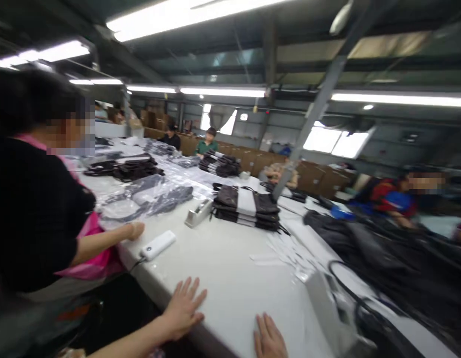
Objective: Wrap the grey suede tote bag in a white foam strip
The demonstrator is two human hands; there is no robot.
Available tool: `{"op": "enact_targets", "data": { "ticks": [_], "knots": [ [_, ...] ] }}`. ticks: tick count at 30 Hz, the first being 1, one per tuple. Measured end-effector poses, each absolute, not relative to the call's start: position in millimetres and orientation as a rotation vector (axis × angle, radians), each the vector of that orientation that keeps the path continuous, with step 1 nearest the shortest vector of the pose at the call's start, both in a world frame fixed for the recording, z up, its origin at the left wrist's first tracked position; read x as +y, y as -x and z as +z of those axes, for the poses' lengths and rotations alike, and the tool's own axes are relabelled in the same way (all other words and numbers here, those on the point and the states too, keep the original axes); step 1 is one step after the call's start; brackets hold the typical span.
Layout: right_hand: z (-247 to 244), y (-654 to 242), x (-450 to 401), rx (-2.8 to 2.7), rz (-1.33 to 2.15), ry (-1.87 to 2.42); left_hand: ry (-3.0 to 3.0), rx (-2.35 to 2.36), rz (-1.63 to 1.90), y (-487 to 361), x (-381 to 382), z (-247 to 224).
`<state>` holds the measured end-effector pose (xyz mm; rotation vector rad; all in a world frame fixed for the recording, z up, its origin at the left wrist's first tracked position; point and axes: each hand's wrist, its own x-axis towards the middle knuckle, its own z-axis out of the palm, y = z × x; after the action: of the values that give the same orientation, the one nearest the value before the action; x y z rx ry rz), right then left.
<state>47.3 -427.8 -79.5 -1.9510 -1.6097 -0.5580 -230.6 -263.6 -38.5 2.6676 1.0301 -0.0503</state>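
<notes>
Looks like a between-steps pause to me: left hand is spread wide, palm down over the edge of the table, right hand is flat with fingers closer together, both apparently empty. The banded dark stack sits farther in, so grabbing it calls for a forward reach.

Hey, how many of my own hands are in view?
2: your left hand at the near edge of the table, your right hand farther right, partly cut off below.
</notes>
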Motion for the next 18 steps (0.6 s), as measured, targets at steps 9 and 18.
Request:
{"op": "enact_targets", "data": {
  "ticks": [9,18],
  "knots": [
    [-99.6,-36.0,-475.1,-1.722,-0.284,2.369,-2.818,0.979,-0.044,240.9,-258.0,-83.0],
    [-67.7,-48.3,-538.1,-1.417,-0.245,2.27,-2.735,0.91,-0.076,202.0,-235.8,-85.3]
  ]
}}
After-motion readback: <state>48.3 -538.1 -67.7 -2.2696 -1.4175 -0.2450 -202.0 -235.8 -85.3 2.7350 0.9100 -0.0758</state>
